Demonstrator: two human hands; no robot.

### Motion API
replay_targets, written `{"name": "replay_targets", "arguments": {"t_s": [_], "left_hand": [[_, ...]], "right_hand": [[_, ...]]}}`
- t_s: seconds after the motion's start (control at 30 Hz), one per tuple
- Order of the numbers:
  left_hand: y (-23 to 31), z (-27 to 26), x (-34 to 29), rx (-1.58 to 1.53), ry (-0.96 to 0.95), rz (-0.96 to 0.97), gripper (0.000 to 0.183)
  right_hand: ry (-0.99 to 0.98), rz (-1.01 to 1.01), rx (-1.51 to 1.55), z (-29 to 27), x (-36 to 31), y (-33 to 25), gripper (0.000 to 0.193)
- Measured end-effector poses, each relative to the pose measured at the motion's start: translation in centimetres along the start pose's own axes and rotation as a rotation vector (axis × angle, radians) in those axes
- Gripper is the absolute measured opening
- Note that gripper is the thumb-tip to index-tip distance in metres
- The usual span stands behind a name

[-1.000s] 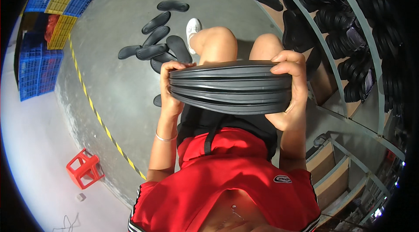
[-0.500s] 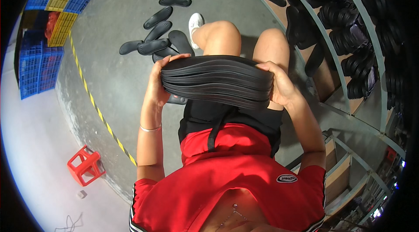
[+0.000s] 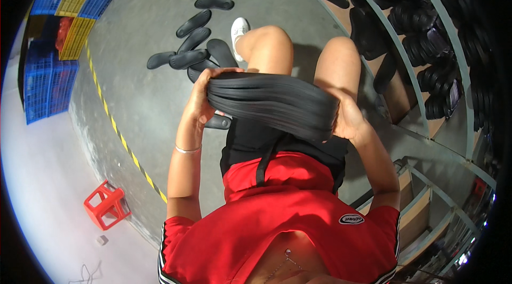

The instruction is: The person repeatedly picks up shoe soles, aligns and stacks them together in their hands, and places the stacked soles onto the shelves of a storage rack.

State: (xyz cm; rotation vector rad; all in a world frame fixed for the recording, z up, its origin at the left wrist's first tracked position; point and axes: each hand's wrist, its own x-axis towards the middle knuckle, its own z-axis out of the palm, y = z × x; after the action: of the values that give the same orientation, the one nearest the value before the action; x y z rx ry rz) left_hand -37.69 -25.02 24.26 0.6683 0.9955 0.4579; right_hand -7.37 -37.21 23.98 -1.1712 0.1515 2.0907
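Note:
Between my hands, above my lap, is a thick stack of black shoe soles (image 3: 272, 101), edges turned up toward me and slightly blurred. My left hand (image 3: 204, 94) grips the stack's left end, fingers over the far side. At the right end my right hand (image 3: 348, 115) is wrapped round it, the stack tilting down on that side. Just past the stack, several loose black soles (image 3: 189, 58) lie scattered on the grey floor. One more sole (image 3: 217, 122) lies partly hidden beside my left wrist.
On the right, a metal-framed rack (image 3: 448, 22) holds bundles of black soles on its shelves. Blue and yellow plastic crates (image 3: 50, 84) stand at the far left. A red plastic stool (image 3: 106, 206) sits at the lower left, beyond a yellow-black floor tape (image 3: 118, 134).
The stack has shifted a little right, and its right end has dipped lower. Both hands have moved with it and keep their hold. The soles on the floor lie as before.

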Motion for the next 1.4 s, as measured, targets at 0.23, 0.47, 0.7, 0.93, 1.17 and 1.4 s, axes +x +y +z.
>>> {"name": "replay_targets", "arguments": {"t_s": [0.23,0.47,0.7,0.93,1.17,1.4], "left_hand": [[-0.5,3.8,3.1,0.294,-0.143,0.193,0.050],[-2.2,13.4,6.6,0.242,-0.636,0.103,0.062],[-5.5,19.9,6.0,0.609,-0.797,-0.050,0.039],[-8.9,21.8,10.2,0.760,-0.820,-0.144,0.032],[-8.8,23.9,10.5,0.823,-0.815,-0.141,0.032],[-6.2,19.0,11.2,0.729,-0.674,-0.132,0.033]], "right_hand": [[-0.235,0.117,-0.290,-2.5,-2.8,5.6,0.039],[0.219,-0.595,-0.060,-7.5,-11.5,12.0,0.055],[1.068,-1.440,0.202,-14.9,-23.1,26.2,0.034],[1.388,-1.421,0.751,-15.7,-38.7,37.9,0.031],[1.424,-1.563,1.189,-20.4,-50.5,52.2,0.040],[1.715,-1.625,1.483,-21.3,-50.5,64.5,0.043]]}}
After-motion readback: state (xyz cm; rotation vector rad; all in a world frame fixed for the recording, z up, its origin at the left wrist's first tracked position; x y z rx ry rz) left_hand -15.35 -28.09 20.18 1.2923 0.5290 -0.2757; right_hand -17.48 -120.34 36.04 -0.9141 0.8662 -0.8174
